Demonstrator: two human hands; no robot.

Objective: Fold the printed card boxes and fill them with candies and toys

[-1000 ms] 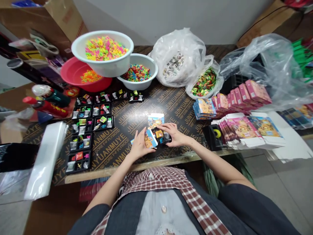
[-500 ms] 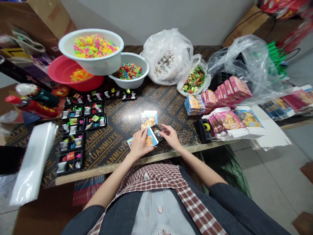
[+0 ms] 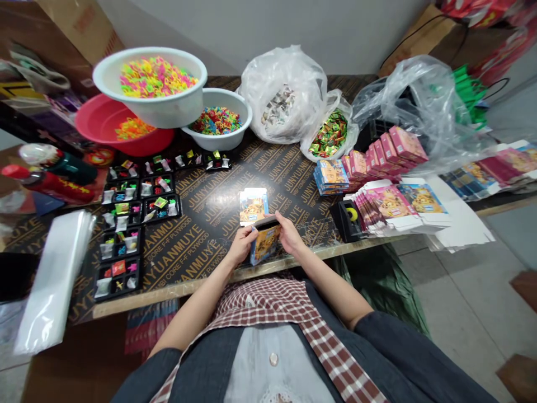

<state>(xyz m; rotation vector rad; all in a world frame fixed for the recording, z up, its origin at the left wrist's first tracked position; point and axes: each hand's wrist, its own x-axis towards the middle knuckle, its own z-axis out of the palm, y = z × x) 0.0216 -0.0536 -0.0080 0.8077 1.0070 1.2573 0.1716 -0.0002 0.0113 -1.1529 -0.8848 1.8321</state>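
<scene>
Near the table's front edge, a blue and yellow printed box [image 3: 265, 245] stands upright between my hands, its dark upper end facing up. My left hand [image 3: 242, 244] grips its left side, and my right hand [image 3: 289, 234] holds the right side near the top. Just behind it a flat blue printed carton [image 3: 253, 206] with white flaps lies on the table. Black trays [image 3: 121, 256] with small coloured toys and packets stand in rows to the left. The inside of the held box is too dark to make out.
Bowls of colourful small pieces [image 3: 157, 84] and plastic bags [image 3: 284, 95] line the back. Stacked pink boxes [image 3: 390, 151], flat cartons [image 3: 388, 204] and a black tape dispenser [image 3: 348, 221] are at the right. Clear plastic sleeves [image 3: 54, 274] lie far left.
The box has been tipped upright and now hides the black tray that was at my right hand. My right hand has moved from the tray onto the box. The view has shifted slightly.
</scene>
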